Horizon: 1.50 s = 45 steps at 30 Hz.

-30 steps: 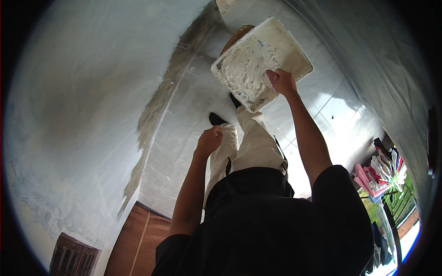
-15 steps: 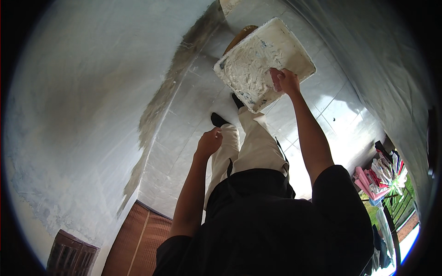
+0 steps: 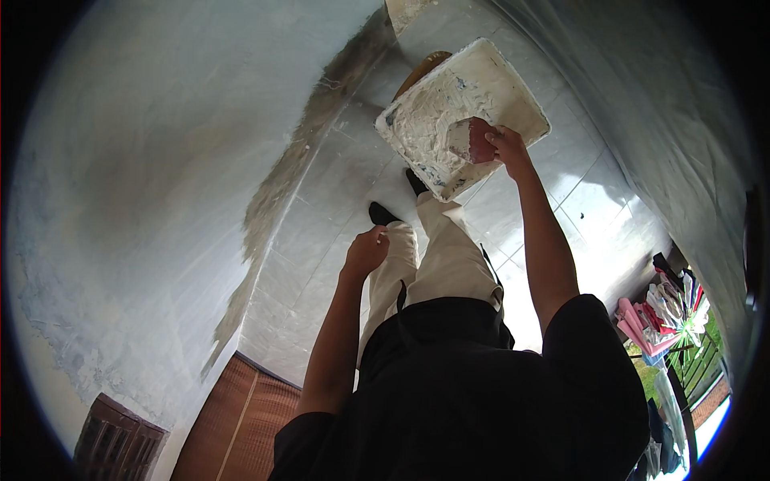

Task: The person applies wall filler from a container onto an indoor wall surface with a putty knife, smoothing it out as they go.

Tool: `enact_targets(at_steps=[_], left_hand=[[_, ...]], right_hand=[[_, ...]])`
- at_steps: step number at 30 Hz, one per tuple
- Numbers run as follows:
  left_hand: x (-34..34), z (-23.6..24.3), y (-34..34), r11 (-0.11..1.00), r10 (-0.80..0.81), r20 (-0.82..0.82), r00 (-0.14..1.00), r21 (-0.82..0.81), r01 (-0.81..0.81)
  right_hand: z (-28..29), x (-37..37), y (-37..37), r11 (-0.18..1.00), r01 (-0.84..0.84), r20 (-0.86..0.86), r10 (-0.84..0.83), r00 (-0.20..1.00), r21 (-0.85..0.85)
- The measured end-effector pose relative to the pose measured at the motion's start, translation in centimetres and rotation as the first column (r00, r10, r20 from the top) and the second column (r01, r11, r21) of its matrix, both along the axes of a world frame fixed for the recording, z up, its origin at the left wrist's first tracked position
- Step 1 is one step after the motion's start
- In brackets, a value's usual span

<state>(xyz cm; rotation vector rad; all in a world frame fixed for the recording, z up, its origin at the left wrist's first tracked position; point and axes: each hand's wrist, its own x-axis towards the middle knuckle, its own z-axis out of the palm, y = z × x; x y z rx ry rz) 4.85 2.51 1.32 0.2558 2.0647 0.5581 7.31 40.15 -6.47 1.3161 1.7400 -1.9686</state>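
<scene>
Your right hand is raised out ahead of you, and its fingers are clenched on a reddish putty knife, whose blade lies flat on the white plaster tray. The blade reaches left from your fingertips, smeared pale with plaster at its far edge, and it touches the tray near the tray's right side. The tray is a square board tilted in the view, thick with white plaster over most of its face, with darker bare patches along its lower left edge; what carries it is not visible.

Your left hand hangs lower, near your left knee, curled into a loose fist around 1 small pale stick-like thing that pokes out above the knuckles; what it is cannot be told.

Beneath you are your light trousers and 2 dark shoes on a pale tiled floor. A freshly plastered wall curves up at your left, with a rough grey strip where it meets the floor.
</scene>
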Motion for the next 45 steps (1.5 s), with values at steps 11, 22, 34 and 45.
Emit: enact_targets(at_steps=[11, 22, 34, 45], left_hand=[[-0.5, 1.5, 0.8, 0.996, 0.043, -0.142, 0.989, 0.078, -0.032], [-3.2, 6.2, 1.6, 0.947, 0.217, -0.151, 0.964, 0.272, -0.17], [-8.0, 11.6, 0.3, 0.842, 0.372, -0.359, 0.856, 0.519, -0.149], [-11.8, 16.7, 0.0, 0.741, 0.473, -0.434, 0.767, 0.667, -0.08]], right_hand=[[9.2, -2.0, -1.4, 0.904, 0.04, -0.305, -0.185, 0.934, -0.425], [16.6, -7.7, -4.6, 0.782, -0.184, -0.561, -0.241, 0.792, -0.595], [26.5, -14.5, -10.1, 0.737, -0.324, -0.722, -0.31, 0.618, -0.594], [32.2, -18.4, -10.8, 0.789, -0.375, -0.829, -0.282, 0.483, -0.487]])
